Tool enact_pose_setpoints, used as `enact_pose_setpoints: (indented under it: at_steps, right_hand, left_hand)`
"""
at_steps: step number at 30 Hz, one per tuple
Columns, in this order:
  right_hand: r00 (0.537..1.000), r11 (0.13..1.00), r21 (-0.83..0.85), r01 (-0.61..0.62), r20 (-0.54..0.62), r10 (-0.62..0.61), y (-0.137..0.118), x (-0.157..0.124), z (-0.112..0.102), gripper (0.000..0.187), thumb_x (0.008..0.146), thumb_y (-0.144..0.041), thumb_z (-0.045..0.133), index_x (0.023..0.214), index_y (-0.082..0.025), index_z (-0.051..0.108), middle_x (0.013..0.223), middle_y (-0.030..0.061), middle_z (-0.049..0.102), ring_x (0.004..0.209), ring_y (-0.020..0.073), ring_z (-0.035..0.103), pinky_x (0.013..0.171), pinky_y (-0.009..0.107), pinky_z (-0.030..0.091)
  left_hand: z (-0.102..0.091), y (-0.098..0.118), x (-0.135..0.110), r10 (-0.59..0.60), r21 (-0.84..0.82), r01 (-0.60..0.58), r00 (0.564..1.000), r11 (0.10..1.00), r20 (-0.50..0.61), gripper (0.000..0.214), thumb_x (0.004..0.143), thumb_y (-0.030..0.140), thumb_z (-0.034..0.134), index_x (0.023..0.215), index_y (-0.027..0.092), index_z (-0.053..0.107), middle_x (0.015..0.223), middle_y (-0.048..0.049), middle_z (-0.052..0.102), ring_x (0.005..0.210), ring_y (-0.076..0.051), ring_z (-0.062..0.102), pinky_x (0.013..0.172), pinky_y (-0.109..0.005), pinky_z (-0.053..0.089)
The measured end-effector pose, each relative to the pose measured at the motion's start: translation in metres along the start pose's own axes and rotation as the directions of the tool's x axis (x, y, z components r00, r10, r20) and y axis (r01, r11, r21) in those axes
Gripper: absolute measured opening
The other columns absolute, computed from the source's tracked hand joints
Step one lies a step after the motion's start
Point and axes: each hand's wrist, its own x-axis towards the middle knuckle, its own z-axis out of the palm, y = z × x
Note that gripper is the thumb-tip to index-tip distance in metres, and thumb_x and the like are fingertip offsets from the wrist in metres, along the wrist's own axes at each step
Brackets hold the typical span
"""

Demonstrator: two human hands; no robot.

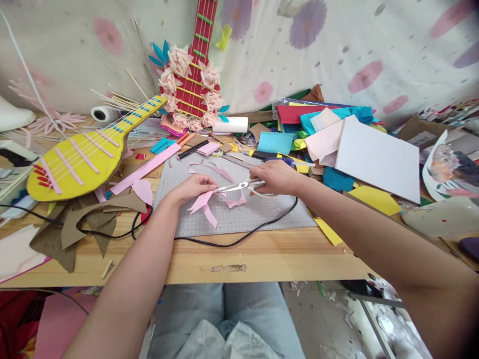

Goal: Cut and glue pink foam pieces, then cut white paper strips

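My right hand (271,178) is closed round the white handles of a pair of scissors (238,186), whose blades point left. With fingertips pinched, my left hand (196,188) holds a small pink piece of paper or felt, and the blade tips are right at those fingers. Just how the blades meet the piece is too small to tell. Below the left hand lie pink cut petal-like pieces (202,201) on the grey cutting mat (239,227). A curved pink strip (220,171) and a small pink scrap (236,200) are near the blades.
A yellow cardboard instrument (80,162) lies at left; a red one with pale flowers (190,89) leans at the back. A black cable (232,245) crosses the mat's front edge. A glue gun (286,161), coloured sheets and a white board (379,159) crowd the right.
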Motion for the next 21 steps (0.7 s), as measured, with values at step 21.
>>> enact_pose_setpoints:
  at_steps: [21]
  right_hand:
    - [0.803, 0.791, 0.191, -0.581, -0.023, 0.595, -0.016, 0.006, 0.028, 0.030, 0.075, -0.043, 0.051, 0.092, -0.018, 0.048, 0.086, 0.0097, 0.064, 0.074, 0.0218, 0.058, 0.054, 0.027, 0.030]
  left_hand:
    - [0.000, 0.000, 0.003, 0.015, -0.065, -0.022, 0.994, 0.998, -0.109, 0.038, 0.062, 0.037, 0.068, 0.094, 0.016, 0.068, 0.065, -0.0007, 0.062, 0.053, -0.009, 0.049, 0.050, -0.021, 0.035]
